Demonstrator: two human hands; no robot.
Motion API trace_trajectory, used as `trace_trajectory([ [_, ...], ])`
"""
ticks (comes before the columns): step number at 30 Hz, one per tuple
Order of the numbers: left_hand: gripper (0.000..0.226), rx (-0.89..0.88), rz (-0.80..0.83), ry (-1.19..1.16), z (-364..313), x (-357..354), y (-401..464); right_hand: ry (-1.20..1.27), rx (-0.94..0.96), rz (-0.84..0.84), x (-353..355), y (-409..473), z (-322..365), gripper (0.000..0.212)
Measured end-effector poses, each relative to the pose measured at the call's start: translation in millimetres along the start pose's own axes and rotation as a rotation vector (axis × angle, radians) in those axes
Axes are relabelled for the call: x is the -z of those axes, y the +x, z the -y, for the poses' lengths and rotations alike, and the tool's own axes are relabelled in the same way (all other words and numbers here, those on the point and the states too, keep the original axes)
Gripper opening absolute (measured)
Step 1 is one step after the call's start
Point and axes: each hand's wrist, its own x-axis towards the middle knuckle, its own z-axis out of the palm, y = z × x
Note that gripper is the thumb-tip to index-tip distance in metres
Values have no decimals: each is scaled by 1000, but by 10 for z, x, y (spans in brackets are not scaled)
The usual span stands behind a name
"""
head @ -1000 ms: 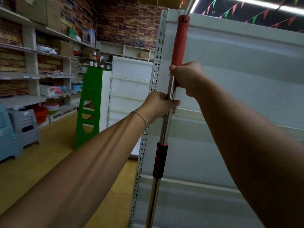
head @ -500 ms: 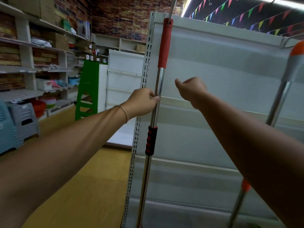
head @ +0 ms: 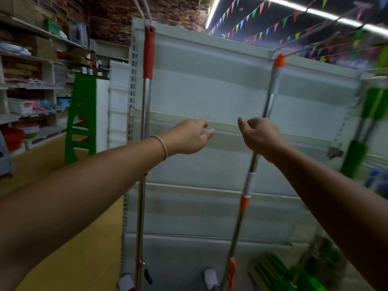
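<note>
Both arms reach straight out at about chest height, side by side, wrists level. The left hand [head: 189, 136] shows its back to me, a thin bracelet [head: 163, 146] at the wrist. Its fingers are loosely bent and point right, with nothing between them. It hangs in front of the white panel [head: 210, 91], just under the pale rail [head: 168, 117] that runs across it.

The right hand [head: 260, 135] is near it, with a gap between the two. Its thumb is raised on the inner side and its fingers are curled inward. The orange-capped pole [head: 273, 85] passes straight behind this hand and comes out below the wrist. I cannot tell whether the fingers are wrapped around it or only bunched in front of it.

That pole hangs from a wire hook at the panel's top edge, right of centre, and slants down to the left. It has an orange cap, a grey sleeve, a bare metal shaft, a white-and-grey collar with an orange ring lower down, and another orange piece near the floor.

The red-handled pole [head: 149, 53] hangs upright along the panel's left edge, well left of the left hand and untouched. It has a long red grip on top and shiny metal below, and its foot is blurred.

Green-handled poles [head: 354, 158] hang at the far right, smeared by motion. A green step stool [head: 81, 114] and stocked shelves [head: 31, 87] stand on the left.
</note>
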Motion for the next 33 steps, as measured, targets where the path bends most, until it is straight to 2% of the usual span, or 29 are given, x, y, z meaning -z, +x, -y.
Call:
trace_trajectory([
  [9,25,-287,-105,-196,-1835,-883,-18,-306,63,-55,1369,-919,-1233,52],
  [14,27,-446,-90,-269,-2908,-1378,10,-395,-43,-66,2141,-1412,-1949,49],
  [17,27,-505,-47,-284,-3476,-1695,52,-431,-119,-103,2598,-1676,-2333,37],
  [33,33,-866,227,-347,-5962,-3457,471,-686,-616,-268,4232,-2740,-4239,43],
])
